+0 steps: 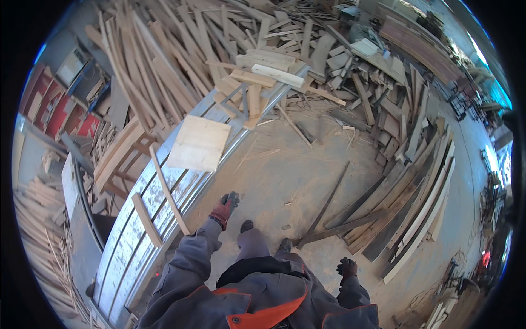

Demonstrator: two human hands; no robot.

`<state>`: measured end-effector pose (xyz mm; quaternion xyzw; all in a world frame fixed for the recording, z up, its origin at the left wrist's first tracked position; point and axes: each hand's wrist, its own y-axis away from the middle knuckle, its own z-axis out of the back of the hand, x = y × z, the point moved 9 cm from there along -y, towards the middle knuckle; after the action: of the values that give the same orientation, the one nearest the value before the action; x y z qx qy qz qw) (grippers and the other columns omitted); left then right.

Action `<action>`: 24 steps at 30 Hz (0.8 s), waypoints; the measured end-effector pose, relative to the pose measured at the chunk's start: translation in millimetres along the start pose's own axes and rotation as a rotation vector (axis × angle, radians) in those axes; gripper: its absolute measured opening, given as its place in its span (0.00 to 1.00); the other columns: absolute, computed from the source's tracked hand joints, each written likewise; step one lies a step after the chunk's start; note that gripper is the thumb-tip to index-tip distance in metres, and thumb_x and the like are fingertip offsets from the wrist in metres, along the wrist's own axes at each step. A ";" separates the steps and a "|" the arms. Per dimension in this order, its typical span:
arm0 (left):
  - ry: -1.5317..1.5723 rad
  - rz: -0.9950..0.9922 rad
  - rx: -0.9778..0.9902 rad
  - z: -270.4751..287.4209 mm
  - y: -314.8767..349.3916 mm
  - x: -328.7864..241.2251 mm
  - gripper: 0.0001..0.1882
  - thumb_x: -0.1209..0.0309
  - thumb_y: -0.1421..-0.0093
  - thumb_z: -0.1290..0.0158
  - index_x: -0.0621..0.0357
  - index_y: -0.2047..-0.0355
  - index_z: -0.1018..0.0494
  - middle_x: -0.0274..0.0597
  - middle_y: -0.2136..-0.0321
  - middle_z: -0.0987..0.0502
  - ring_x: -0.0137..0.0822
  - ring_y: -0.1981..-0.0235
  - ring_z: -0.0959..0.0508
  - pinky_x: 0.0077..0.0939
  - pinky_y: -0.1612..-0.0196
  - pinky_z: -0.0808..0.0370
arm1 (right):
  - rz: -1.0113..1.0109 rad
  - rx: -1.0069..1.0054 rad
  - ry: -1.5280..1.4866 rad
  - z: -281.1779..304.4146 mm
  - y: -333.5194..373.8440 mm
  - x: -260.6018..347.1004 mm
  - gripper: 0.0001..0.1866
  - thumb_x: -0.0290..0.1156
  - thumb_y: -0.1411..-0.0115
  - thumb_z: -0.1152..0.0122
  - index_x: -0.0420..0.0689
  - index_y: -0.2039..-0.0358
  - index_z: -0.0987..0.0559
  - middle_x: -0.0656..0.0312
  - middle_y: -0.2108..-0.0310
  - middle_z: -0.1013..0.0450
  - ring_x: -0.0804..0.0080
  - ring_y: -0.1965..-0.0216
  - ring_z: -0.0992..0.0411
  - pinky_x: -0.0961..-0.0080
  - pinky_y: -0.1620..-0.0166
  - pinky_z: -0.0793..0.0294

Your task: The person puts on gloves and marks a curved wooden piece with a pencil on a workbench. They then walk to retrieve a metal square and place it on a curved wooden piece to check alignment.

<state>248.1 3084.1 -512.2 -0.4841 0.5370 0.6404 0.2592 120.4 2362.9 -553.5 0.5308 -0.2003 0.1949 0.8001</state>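
Grey metal makes up the long counter (137, 241) running from near left to far centre. From the head view I see my left hand (224, 208), gloved in red and dark fabric, reaching out open and empty just right of the counter's edge, nearest a thin wooden strip (169, 192) lying slantwise across it. A square plywood board (199, 142) rests farther along. My right hand (347, 267), dark-gloved, hangs loosely curled, holding nothing, near dark planks (383, 214) on the floor.
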 end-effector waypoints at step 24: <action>-0.350 -0.026 0.292 -227.3 -347.7 -155.5 0.25 0.49 0.29 0.50 0.51 0.41 0.25 0.44 0.47 0.19 0.45 0.53 0.16 0.42 0.52 0.16 | -0.688 -0.635 -0.743 -327.9 363.4 -279.6 0.20 0.44 0.33 0.39 0.35 0.62 0.16 0.51 0.71 0.17 0.62 0.75 0.19 0.65 0.71 0.19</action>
<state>683.7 3000.4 -514.1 -0.3300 0.5644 0.6266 0.4241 -268.9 2770.3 -537.6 0.3325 -0.3320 -0.3435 0.8132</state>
